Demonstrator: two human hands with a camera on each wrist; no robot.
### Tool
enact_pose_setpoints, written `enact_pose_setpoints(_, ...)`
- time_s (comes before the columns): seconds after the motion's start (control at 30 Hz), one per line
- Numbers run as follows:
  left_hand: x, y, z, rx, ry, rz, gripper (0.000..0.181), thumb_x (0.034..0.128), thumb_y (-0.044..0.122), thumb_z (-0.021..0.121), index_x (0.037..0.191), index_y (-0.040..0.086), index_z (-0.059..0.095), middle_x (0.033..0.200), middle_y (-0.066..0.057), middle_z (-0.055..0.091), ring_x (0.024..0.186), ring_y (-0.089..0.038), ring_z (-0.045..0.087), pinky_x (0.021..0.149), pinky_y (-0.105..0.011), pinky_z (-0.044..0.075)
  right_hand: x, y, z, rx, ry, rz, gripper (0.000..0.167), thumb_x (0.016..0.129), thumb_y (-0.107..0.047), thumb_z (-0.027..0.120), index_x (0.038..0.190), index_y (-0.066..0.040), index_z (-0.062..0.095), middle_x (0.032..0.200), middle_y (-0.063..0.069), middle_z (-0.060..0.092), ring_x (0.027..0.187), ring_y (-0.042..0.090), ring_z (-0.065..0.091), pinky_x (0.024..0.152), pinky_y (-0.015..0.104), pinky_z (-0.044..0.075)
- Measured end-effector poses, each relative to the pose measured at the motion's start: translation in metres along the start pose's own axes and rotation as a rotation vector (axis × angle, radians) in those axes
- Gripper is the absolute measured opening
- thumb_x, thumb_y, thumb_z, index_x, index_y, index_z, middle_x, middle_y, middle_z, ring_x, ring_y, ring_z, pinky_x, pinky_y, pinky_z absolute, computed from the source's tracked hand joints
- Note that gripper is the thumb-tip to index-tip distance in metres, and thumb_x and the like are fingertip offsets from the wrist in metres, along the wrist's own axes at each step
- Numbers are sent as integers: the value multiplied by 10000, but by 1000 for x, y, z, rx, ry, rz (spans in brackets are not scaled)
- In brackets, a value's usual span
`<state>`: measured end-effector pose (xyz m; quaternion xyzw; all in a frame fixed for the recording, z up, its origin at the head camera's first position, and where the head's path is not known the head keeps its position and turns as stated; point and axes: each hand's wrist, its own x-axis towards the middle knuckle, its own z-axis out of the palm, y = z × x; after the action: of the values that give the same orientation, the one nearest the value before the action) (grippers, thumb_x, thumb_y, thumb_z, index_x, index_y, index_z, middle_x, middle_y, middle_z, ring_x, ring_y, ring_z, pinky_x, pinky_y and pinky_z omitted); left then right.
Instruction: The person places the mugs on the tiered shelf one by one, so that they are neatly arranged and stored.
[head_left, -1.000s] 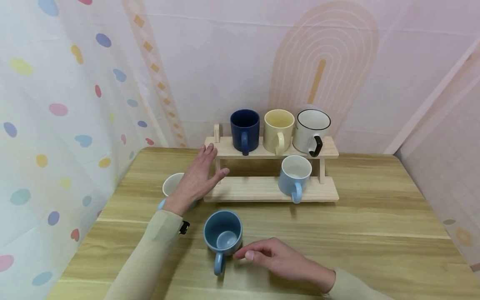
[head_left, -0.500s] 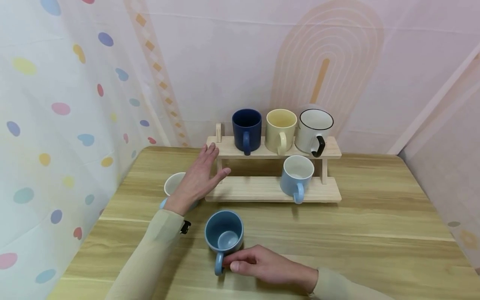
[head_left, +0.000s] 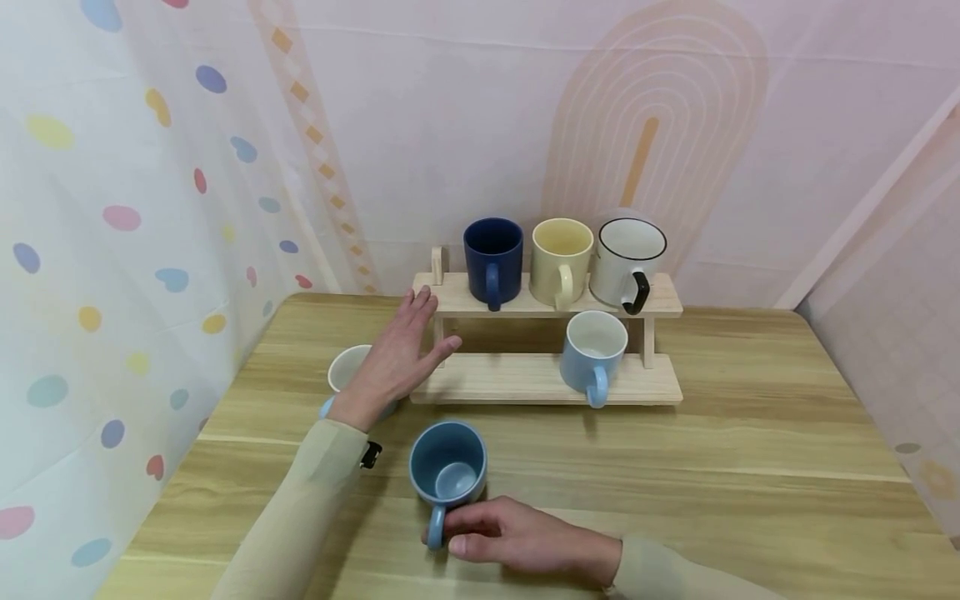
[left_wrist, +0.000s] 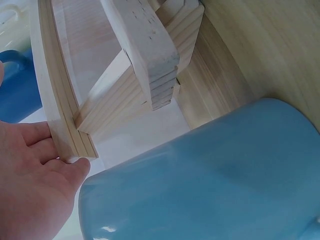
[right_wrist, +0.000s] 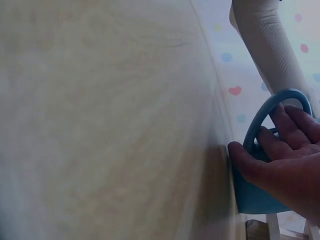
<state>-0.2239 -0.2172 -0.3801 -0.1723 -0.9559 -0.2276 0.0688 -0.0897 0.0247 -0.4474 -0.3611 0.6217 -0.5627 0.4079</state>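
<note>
In the head view a blue mug (head_left: 448, 463) stands upright near the front, its handle turned toward me. My right hand (head_left: 517, 537) is at that handle, fingers hooked through the loop and thumb on its right side; the right wrist view shows the fingers inside the handle (right_wrist: 260, 116). My left hand (head_left: 393, 358) lies with outstretched fingers on the left end of the wooden rack's (head_left: 480, 379) upper shelf, thumb spread. In the left wrist view its fingertips touch the shelf end (left_wrist: 75, 145). Beneath the left wrist a light blue mug (head_left: 347, 367) with a white inside is partly hidden.
A navy mug (head_left: 493, 258), a yellow mug (head_left: 561, 260) and a white mug with a black rim (head_left: 626, 262) line the upper shelf. On the lower shelf's right side sits another light blue mug (head_left: 592, 358). A patterned curtain (head_left: 450, 125) hangs behind the wooden table (head_left: 712, 492).
My right hand has moved left from beside the blue mug to its handle, and its fingers have passed into the loop. The left hand and all the mugs have stayed put.
</note>
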Motion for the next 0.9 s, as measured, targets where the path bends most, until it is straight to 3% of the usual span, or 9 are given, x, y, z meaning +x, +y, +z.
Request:
enact_pose_setpoints(0.13, 0, 0, 0, 4, -2, 2, 918, 1027, 654, 463, 1629, -3, 241, 1719, -148, 145, 1595, -312, 31, 1257, -531, 168, -1, -1, -2, -28, 37, -15, 431, 1108, -342, 495, 1407, -61, 630, 1352, -43, 670, 1252, 39, 563, 1098, 232, 408)
enact_pose_setpoints(0.33, -1, -1, 0, 3, 11, 5, 915, 1026, 649, 472, 1627, -3, 250, 1717, -152, 154, 1594, -316, 45, 1252, -540, 183, -5, -2, -7, 21, 185, -38, 422, 1114, -301, 494, 1268, 43, 686, 1220, 179, 716, 1135, 73, 633, 1057, 234, 447)
enact_pose_setpoints(0.47, 1, -1, 1, 7, 14, 17, 898, 1032, 628, 484, 1620, -14, 264, 1711, -164, 171, 1592, -321, 61, 1250, -535, 193, -6, -2, -8, 47, 272, -24, 406, 1118, -262, 486, 1157, 64, 725, 1102, 221, 732, 1032, 85, 647, 1019, 220, 449)
enact_pose_setpoints(0.67, 2, -1, 0, 10, 11, 14, 894, 1035, 620, 484, 1617, -22, 265, 1709, -171, 171, 1590, -330, 65, 1250, -531, 195, -6, -5, -9, -1, 392, 12, 392, 1102, -274, 520, 993, 37, 732, 906, 107, 708, 936, 93, 608, 932, 217, 423)
enact_pose_setpoints(0.8, 1, -2, 0, 12, 15, 14, 897, 1034, 626, 480, 1617, -21, 267, 1710, -168, 171, 1590, -331, 63, 1250, -536, 192, -9, -8, -11, -28, 448, 26, 374, 1095, -280, 532, 989, 13, 738, 814, -20, 657, 892, 97, 588, 872, 220, 419)
enact_pose_setpoints(0.9, 1, -3, 1, 4, 18, 19, 893, 1034, 621, 486, 1614, -25, 273, 1708, -171, 175, 1590, -335, 66, 1250, -540, 190, -12, -9, -13, -31, 462, 32, 367, 1096, -272, 531, 995, 12, 740, 811, -29, 665, 903, 107, 594, 881, 220, 419)
